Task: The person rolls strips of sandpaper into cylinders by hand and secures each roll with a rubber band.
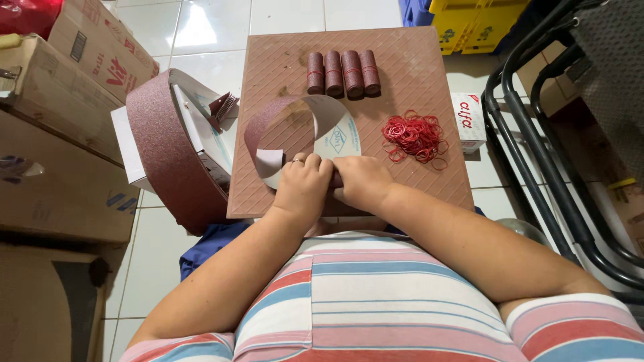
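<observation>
On brown board (416, 167), L hand (303, 182) & R hand (359, 181) both clamp curled sandpaper strip (295, 124); four finished rolls (342, 72) & red rubber bands (416, 137) nearby.

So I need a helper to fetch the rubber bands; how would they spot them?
Start at the brown ridged board on the white tiled floor. On its right half, below the row of four rolled sandpaper pieces, lies a loose heap of red rubber bands. It is the only tangle of thin rings; the neighbours are solid rolls and a curled strip.
</observation>
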